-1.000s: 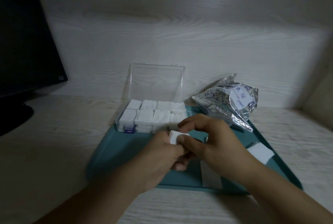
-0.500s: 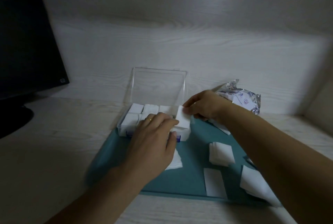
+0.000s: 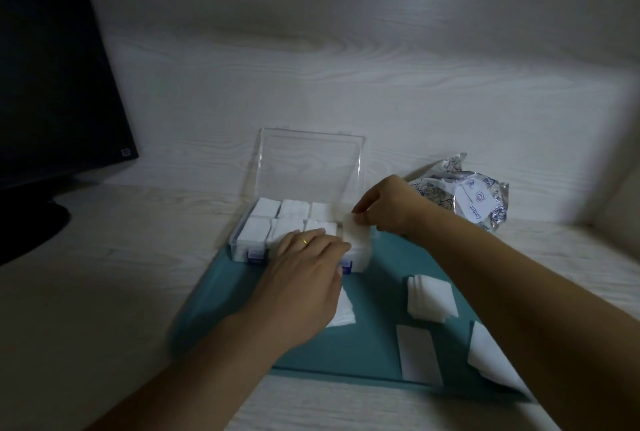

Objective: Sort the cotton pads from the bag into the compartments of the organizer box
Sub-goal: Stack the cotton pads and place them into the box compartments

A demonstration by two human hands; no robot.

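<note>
A clear organizer box (image 3: 242, 243) with its lid (image 3: 311, 167) standing open sits at the back of a teal tray (image 3: 374, 344); its compartments hold white cotton pads (image 3: 265, 207). My right hand (image 3: 388, 208) pinches a cotton pad (image 3: 356, 233) over the box's front right compartment. My left hand (image 3: 304, 274) lies flat on the box's front edge, fingers spread over the pads, a ring on one finger. The silver printed bag (image 3: 474, 198) lies behind my right forearm.
Loose cotton pads lie on the tray: a small stack (image 3: 431, 297), a single pad (image 3: 417, 352), another (image 3: 485, 354) beside my right forearm, one (image 3: 343, 309) partly under my left hand. A dark monitor (image 3: 52, 84) stands at the left on the pale wooden desk (image 3: 104, 292).
Both hands moved from the tray's middle up to the box. My right hand carried the pad to the front right compartment, and my left hand settled on the box's front.
</note>
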